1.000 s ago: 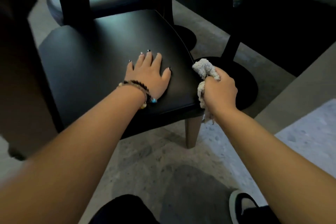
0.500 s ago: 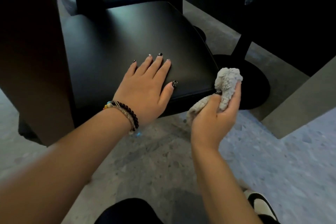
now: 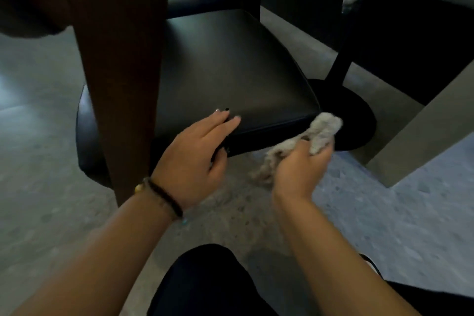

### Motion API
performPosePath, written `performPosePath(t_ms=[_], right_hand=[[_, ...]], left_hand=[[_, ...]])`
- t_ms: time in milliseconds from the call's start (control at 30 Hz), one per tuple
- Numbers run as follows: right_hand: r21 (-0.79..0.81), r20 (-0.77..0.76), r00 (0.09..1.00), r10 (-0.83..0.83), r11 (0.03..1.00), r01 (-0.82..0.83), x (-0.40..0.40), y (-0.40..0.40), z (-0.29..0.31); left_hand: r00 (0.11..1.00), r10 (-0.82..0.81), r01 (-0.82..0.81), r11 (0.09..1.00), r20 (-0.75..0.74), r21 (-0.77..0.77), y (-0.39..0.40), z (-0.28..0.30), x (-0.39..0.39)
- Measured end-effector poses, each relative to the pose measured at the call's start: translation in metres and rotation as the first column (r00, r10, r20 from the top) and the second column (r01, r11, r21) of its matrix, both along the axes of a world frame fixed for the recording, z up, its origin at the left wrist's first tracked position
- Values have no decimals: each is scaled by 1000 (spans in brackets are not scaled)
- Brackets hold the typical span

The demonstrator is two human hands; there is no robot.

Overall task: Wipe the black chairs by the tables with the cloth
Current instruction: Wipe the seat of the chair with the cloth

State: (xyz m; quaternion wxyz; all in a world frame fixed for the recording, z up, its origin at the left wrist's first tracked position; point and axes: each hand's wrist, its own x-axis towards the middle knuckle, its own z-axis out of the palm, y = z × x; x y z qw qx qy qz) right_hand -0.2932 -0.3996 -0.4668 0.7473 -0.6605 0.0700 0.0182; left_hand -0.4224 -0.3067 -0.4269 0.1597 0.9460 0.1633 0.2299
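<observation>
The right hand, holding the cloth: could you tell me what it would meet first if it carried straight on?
Probably the black seat's near corner, just beyond the cloth in the right hand; depth is unclear.

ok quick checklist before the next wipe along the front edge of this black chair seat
1. Cloth in the right hand: ok, gripped.
2. Cloth against the seat: cannot tell, it sits just off the front right corner.
3. Left hand steadying the seat: ok, fingers on top at the front edge.
4. Left hand clear of the wiping path: not ok.
5. Seat top free of objects: ok.
</observation>
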Motion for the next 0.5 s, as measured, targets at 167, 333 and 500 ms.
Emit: performPosePath(t_ms=[167,333,500], right_hand=[[-74,18,996,87,994,-85,21,-7,7],[-61,-34,947,319,945,-320,-41,9,11],[-294,529,605,595,797,-528,-86,-15,16]], left_hand=[[949,-55,-43,953,311,301,-1,-21,-51],[795,-14,-245,907,607,342,6,-36,-71],[713,301,-267,952,633,-151,23,-29,-77]])
